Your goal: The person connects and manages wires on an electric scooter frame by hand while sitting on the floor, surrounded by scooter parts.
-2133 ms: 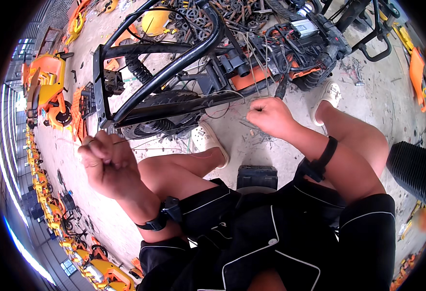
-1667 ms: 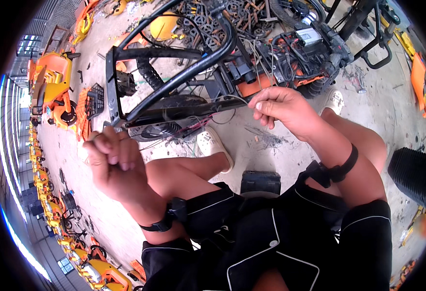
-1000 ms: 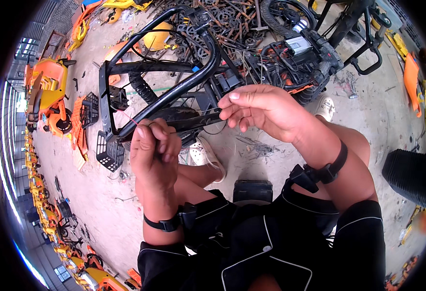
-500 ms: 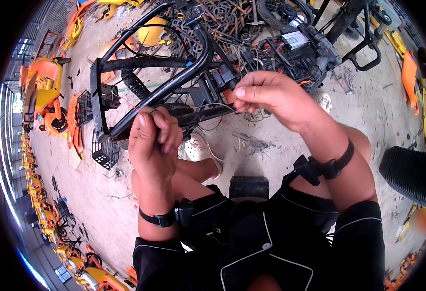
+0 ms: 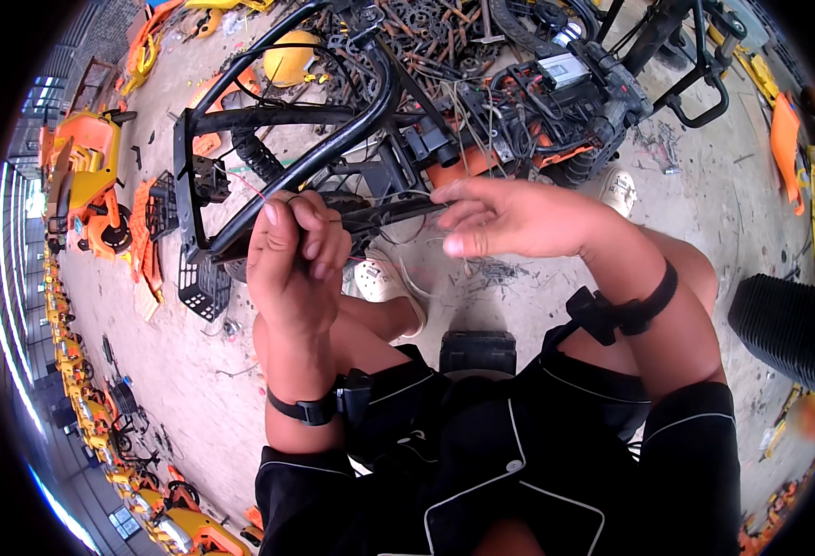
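Red wire (image 5: pixel 250 187): thin, jutting from the left hand (image 5: pixel 298 264), in front of the black frame (image 5: pixel 333 150)
Left hand: closed, thumb and fingers pinching the wire
Right hand (image 5: pixel 519 219): open, thumb apart from fingers
Pale shoes (image 5: pixel 380 281): 2, on the floor (image 5: pixel 190 389)
Metal parts (image 5: pixel 431 42): heaped beyond the frame

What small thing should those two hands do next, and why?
Perhaps bring the right hand across to the thin reddish wire: the left hand appears to pinch it, while the right's thumb and fingers stand apart, seemingly free to help.
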{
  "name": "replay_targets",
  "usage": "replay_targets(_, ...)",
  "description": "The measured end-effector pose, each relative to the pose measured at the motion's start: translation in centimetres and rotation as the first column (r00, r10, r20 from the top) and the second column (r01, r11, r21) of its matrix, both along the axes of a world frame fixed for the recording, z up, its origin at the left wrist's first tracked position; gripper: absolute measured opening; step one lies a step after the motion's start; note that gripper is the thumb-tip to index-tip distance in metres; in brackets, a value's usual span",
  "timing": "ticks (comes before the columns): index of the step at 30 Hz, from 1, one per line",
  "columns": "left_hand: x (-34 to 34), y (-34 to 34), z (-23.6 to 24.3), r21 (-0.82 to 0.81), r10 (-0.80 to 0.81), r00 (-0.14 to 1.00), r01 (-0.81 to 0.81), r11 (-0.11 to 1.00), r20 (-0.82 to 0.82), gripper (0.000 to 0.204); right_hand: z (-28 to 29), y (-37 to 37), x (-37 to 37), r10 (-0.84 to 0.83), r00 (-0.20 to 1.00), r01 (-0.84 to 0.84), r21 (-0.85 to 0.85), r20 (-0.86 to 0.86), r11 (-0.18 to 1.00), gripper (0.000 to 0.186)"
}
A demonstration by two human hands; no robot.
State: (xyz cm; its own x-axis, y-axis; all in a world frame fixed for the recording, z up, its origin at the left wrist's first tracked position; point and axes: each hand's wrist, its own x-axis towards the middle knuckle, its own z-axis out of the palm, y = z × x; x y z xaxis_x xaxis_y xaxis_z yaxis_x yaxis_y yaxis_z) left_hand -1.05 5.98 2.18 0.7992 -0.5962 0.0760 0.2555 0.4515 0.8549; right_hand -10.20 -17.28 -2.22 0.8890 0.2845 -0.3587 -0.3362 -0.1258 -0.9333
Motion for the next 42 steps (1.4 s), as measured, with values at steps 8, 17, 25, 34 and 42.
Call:
replay_targets(8, 0.4, 0.6, 0.4, -0.033, 0.058, 0.998, -0.057, 0.998, 0.021, 0.033, -2.6, 0.1, 0.5, -0.19, 0.96, 0.212, 0.089, -0.204, 0.973, 0.023)
replay_targets(17, 1.6, 2.3, 0.7, -0.082, 0.107, 0.992, -0.102, 0.991, 0.062, 0.033, -1.3, -3.2, 1.3, -0.545, 0.822, 0.567, 0.162, -0.165, 0.807, 0.023)
replay_targets(25, 1.3, 2.2, 0.5, -0.014, 0.12, 0.982, -0.119, 0.993, 0.143, 0.032, 0.5, -4.0, 1.2, -0.679, 0.725, 0.683, 0.247, -0.114, 0.688, 0.021)
replay_targets(34, 1.2, 2.3, 0.1, 0.028, 0.128, 0.98, -0.134, 0.991, 0.155, 0.036, 0.2, -4.2, 2.0, -0.658, 0.752, 0.652, 0.121, 0.02, 0.749, 0.018)
replay_targets(42, 1.1, 1.9, 0.0, 0.082, 0.127, 0.976, -0.143, 0.986, 0.177, 0.032, 1.1, -3.9, 2.1, -0.632, 0.774, 0.629, 0.067, 0.033, 0.774, 0.019)
